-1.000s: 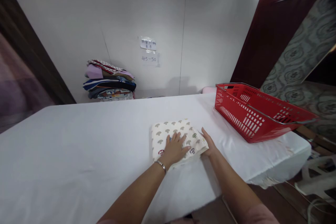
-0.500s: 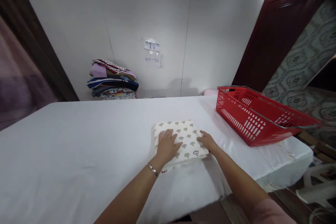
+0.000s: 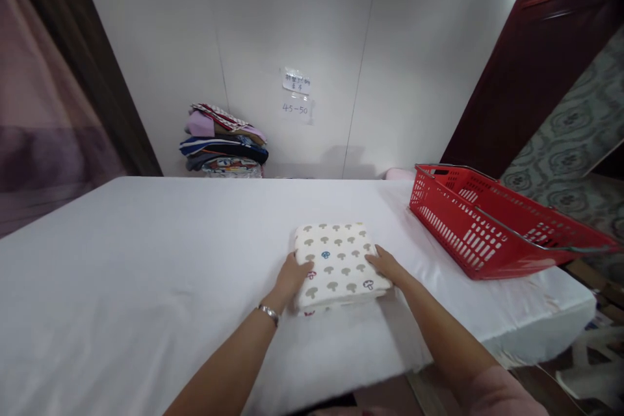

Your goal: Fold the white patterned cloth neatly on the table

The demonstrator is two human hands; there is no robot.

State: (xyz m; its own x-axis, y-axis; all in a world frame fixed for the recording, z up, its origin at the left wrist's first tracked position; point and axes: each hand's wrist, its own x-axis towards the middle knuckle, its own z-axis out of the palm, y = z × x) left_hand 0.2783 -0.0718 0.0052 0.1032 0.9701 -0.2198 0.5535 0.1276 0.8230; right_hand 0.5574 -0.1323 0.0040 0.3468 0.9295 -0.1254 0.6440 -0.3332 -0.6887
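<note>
A folded cream cloth (image 3: 336, 266) printed with grey mushrooms, a few of them coloured, lies flat on the white-covered table. My left hand (image 3: 292, 275) grips its left edge, with the thumb on top and the other fingers mostly hidden at the side. At the right edge, my right hand (image 3: 385, 265) holds the cloth in the same way, thumb over the top. Layers of the fold show along the near edge, where a bit of red print peeks out underneath.
To the right, a red plastic basket (image 3: 468, 234) with metal handles stands on the white table cover (image 3: 146, 260). A pile of folded clothes (image 3: 227, 143) sits beyond the far edge, against the wall. Handwritten paper labels (image 3: 296, 107) are taped to the wall.
My left hand has slid off the top of the cloth to its left edge and now grips there. My right hand stays at the right edge. The view has turned slightly left.
</note>
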